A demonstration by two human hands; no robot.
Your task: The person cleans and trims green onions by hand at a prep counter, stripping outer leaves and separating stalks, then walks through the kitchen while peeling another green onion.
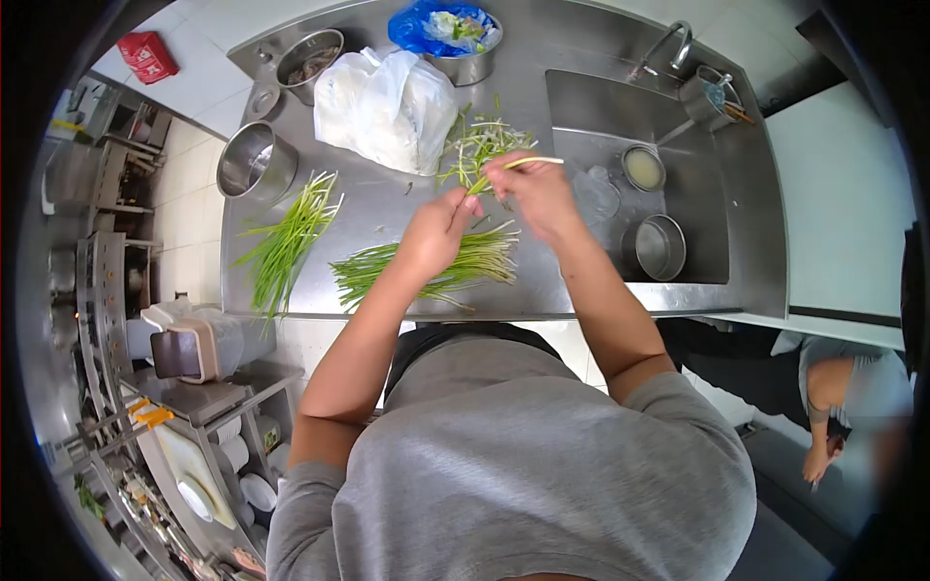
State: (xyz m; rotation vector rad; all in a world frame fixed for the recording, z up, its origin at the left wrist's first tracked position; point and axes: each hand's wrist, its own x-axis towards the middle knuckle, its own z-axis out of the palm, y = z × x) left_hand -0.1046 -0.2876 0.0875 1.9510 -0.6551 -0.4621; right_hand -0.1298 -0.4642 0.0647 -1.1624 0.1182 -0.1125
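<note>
Now: your left hand [441,228] pinches, thumb to fingers, at the green part of a chive-like stalk [542,161]; your right hand [538,198] pinches it farther along, pale end jutting toward 3 o'clock. Hands close together, just above the counter [378,215].

Bearings from your hands:
- 7 o'clock, near: large bundle of stalks [484,257], pale ends rightward, partly under your left forearm.
- 8 o'clock: second bunch [298,230], laid slantwise.
- 9 o'clock: steel pot [257,167].
- 10 o'clock: stuffed white plastic bag [387,121].
- 11 o'clock, far: blue bag [415,29] in a metal pot [467,68].
- 12 o'clock: loose green scraps [477,140], against the white bag.
- 3 o'clock: sink [601,97] with a bowl of cloudy liquid [643,168].
- 4 o'clock, well apart: another person's hand [821,460].
</note>
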